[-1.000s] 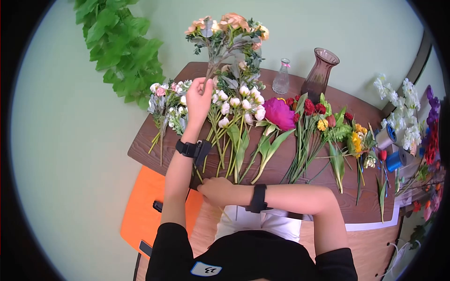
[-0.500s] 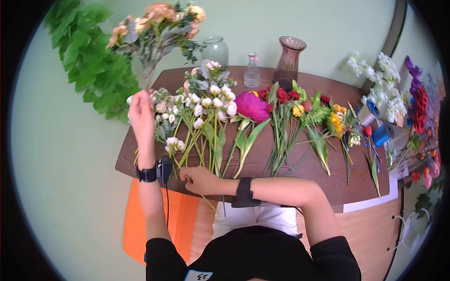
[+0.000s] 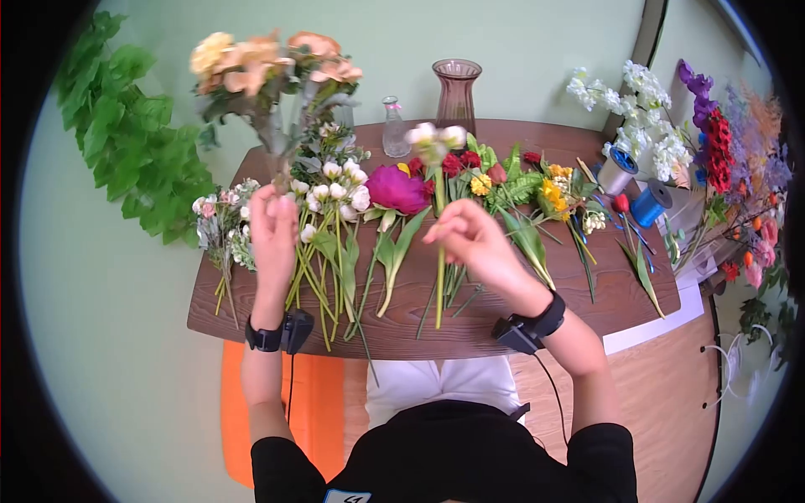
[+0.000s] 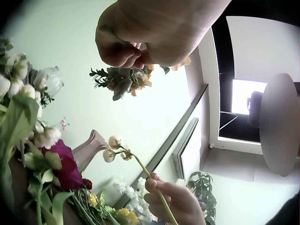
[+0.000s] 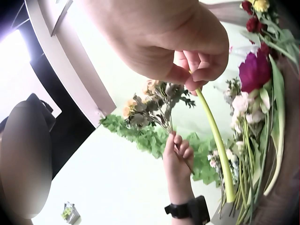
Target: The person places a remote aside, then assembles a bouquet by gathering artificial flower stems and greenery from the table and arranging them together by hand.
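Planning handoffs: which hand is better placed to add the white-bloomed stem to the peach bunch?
Right, probably. The right hand pinches the white-bloomed stem, blooms up, while the left hand is occupied holding the peach bunch by its stems.

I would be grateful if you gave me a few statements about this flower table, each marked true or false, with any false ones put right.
1. The left hand holds a bunch of peach flowers. True.
2. The right hand holds a red tulip. False: the right hand pinches a stem with white blooms.
3. A large magenta flower lies on the table. True.
4. The purple-tinted vase lies on its side. False: the purple-tinted vase stands upright.
5. The small clear bottle has something pink at its neck. True.
6. The green leafy garland hangs on the person's right. False: the green leafy garland hangs on the left.
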Tool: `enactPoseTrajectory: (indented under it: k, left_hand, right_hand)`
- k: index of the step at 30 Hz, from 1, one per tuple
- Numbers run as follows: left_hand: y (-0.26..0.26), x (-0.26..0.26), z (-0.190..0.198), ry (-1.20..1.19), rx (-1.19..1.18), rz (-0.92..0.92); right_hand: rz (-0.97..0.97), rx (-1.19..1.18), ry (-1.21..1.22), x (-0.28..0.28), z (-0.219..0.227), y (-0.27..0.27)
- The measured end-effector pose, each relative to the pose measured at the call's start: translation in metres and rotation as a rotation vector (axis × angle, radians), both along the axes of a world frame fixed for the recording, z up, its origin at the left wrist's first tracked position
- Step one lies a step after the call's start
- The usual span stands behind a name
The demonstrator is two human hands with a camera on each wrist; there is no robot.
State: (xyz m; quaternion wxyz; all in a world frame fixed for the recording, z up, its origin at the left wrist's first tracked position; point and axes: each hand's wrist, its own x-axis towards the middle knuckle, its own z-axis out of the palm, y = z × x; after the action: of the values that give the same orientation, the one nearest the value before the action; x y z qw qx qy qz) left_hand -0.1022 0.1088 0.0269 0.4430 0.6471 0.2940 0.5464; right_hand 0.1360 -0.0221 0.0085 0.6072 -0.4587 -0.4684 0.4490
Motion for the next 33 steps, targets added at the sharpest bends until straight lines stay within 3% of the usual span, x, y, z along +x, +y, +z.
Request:
enactPoseTrajectory:
  k: [2, 5, 7, 11, 13, 15, 17, 18, 24, 29, 31, 33]
  left_hand:
    - [-0.017, 0.034, -0.013, 0.011, -0.017, -0.122]
    - [-0.035, 0.06, -0.028, 0.045, -0.074, -0.208]
    - [-0.045, 0.078, -0.039, 0.058, 0.016, -0.286]
    - [-0.07, 0.103, -0.056, 0.095, -0.127, -0.437]
    - [-0.079, 0.117, -0.069, 0.107, -0.192, -0.506]
    - [-0.081, 0.13, -0.096, 0.194, -0.144, -0.511]
    - [-0.094, 0.137, -0.102, 0.392, -0.193, -0.491]
    - [-0.094, 0.138, -0.103, 0.435, -0.328, -0.571]
    - [-0.099, 0.136, -0.099, 0.466, -0.23, -0.598]
    - [-0.102, 0.134, -0.1, 0.467, -0.182, -0.641]
    - [-0.106, 0.135, -0.097, 0.639, -0.166, -0.566]
    - [-0.104, 0.139, -0.107, 0.512, -0.237, -0.588]
  right_hand:
    - [-0.158, 0.014, 0.01, 0.028, -0.007, -0.011]
    - [-0.239, 0.05, 0.039, 0.046, -0.024, -0.023]
    - [-0.258, 0.029, 0.089, 0.048, -0.031, -0.035]
    - [-0.303, -0.035, 0.217, 0.043, -0.042, -0.047]
    - [-0.23, -0.055, 0.234, 0.04, -0.052, -0.049]
    - [-0.315, -0.093, 0.379, 0.031, -0.057, -0.047]
    - [-0.349, -0.149, 0.369, 0.03, -0.067, -0.046]
    - [-0.353, -0.168, 0.437, 0.033, -0.077, -0.044]
    - [-0.426, -0.172, 0.556, 0.028, -0.08, -0.054]
    - [-0.256, -0.197, 0.672, 0.028, -0.089, -0.056]
    - [-0.288, -0.209, 0.674, 0.024, -0.089, -0.055]
    - [-0.201, -0.204, 0.706, 0.022, -0.093, -0.052]
